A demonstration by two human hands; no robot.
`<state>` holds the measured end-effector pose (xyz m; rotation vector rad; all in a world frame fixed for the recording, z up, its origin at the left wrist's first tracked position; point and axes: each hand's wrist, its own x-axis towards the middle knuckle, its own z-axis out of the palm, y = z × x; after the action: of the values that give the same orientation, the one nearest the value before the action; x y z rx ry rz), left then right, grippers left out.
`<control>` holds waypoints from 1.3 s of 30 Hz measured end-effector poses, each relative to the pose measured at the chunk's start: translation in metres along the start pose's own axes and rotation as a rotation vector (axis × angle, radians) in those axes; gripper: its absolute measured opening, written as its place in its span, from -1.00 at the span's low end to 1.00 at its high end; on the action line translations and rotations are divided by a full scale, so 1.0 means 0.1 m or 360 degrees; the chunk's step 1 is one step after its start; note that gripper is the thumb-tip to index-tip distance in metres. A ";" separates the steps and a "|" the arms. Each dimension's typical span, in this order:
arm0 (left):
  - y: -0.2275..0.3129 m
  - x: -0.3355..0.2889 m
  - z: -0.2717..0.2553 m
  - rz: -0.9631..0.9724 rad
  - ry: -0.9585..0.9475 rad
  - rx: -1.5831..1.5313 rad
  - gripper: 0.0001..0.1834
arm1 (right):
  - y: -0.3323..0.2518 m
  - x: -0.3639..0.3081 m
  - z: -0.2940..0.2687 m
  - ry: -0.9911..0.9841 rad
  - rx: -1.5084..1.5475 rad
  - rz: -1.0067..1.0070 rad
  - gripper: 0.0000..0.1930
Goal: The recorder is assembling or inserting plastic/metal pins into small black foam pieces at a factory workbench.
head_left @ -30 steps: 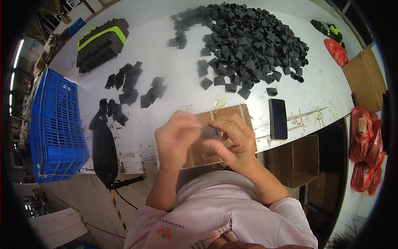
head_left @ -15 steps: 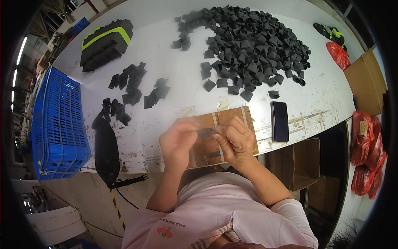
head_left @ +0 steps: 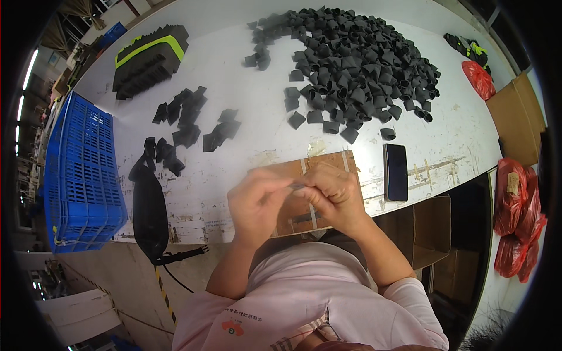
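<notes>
A small dark piece [head_left: 297,185], mostly hidden, its shape unclear, is held in the fingers [head_left: 317,199] above a brown board [head_left: 335,161].

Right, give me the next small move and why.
Perhaps hold the small dark piece steady with the right hand while the left hand adjusts it: the right seems to pinch it, and the left's fingers are close beside it, above the brown board.
</notes>
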<state>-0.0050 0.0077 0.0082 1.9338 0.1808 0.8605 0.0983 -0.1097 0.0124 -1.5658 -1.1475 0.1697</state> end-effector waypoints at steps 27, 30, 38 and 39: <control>-0.16 0.00 0.01 -0.0111 -0.0044 -0.0358 -0.96 | 0.10 -0.13 0.22 0.0326 -0.0300 -0.0275 -0.87; -0.21 -0.05 0.04 -0.0057 0.0028 -0.0369 -0.93 | 0.16 -0.12 0.25 0.0364 -0.0318 -0.0337 -0.89; -0.89 -0.53 -0.11 -0.0781 0.0276 0.0537 -0.66 | 0.22 0.29 -0.19 0.0802 0.0969 0.0639 -0.66; -0.96 -0.58 -0.13 -0.0791 0.0143 0.1123 -0.59 | 0.40 0.21 -0.15 0.0913 0.0834 0.0765 -0.64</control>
<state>-0.0342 0.0393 -0.0964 2.3241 1.0907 0.5788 0.1416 -0.1005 -0.0051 -1.2646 -0.2350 0.2889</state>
